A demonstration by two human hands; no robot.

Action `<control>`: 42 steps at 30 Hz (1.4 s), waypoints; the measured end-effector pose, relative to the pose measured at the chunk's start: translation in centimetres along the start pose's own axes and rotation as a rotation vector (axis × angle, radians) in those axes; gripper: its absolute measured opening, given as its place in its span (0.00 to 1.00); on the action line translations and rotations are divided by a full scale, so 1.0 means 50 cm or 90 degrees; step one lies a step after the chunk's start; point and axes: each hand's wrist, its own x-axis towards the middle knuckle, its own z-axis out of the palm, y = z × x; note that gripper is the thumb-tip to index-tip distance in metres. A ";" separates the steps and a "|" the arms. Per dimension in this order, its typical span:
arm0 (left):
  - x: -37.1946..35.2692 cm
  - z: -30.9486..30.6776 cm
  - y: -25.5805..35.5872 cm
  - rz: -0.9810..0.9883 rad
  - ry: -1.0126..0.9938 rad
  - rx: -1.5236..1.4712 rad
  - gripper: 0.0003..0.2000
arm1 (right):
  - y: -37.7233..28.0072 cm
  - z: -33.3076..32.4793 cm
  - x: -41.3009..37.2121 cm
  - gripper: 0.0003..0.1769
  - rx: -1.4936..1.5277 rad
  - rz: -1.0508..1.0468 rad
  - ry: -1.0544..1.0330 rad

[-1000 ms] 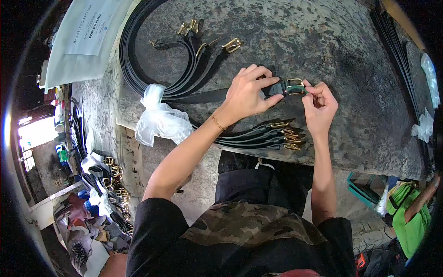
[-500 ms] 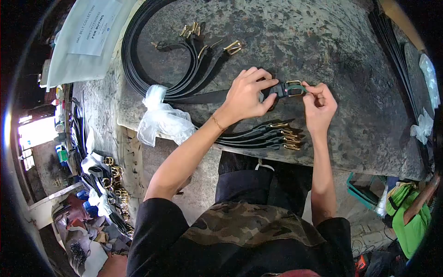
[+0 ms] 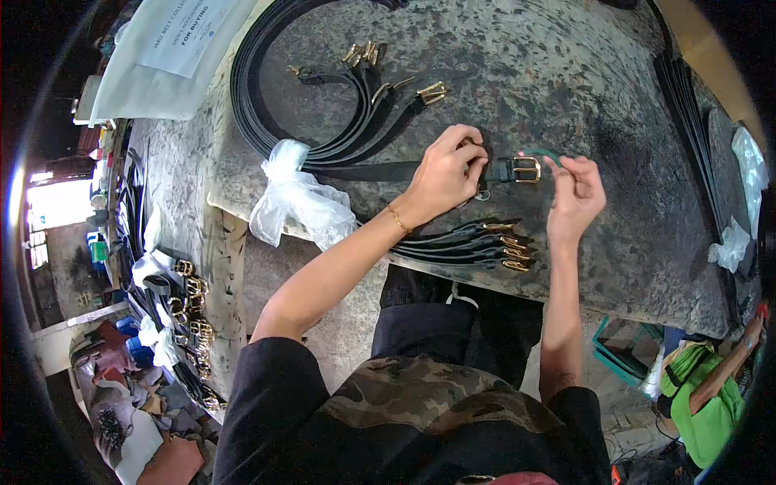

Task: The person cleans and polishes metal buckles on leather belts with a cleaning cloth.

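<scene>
A black belt [image 3: 372,171] with a gold buckle [image 3: 528,170] stretches across the worktable. My left hand [image 3: 449,170] bears on the belt just left of its buckle, thumb and fingers pinched around the strap. Below those fingers a small ring-like piece [image 3: 483,195] shows, partly hidden. In my right hand [image 3: 577,198] a thin, curved green strip [image 3: 540,151] with a pinkish end is pinched between thumb and fingers, just right of and above the buckle. Nearer my body lies a row of black belts [image 3: 461,246] with gold buckles.
Coiled belts [image 3: 242,101] tied with white plastic [image 3: 284,190] lie at left on the worktable [image 3: 606,242]. A labelled plastic packet [image 3: 153,89] is at upper left. More belts [image 3: 687,121] line the right side. Another person in green [image 3: 711,404] is at lower right.
The green strip, which passed through the buckle, is now outside it in my right hand, moved right and up. The buckle shows more fully. The whole view has shifted slightly.
</scene>
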 end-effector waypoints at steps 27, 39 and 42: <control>0.001 -0.018 0.001 -0.028 -0.056 -0.040 0.06 | 0.029 0.049 -0.012 0.05 -0.250 -0.151 -0.125; -0.017 -0.077 0.021 0.122 -0.139 0.076 0.07 | 0.042 0.019 0.001 0.03 -0.049 0.053 -0.038; -0.029 -0.114 0.025 0.199 -0.198 0.145 0.10 | 0.045 0.019 0.001 0.03 -0.029 0.049 -0.041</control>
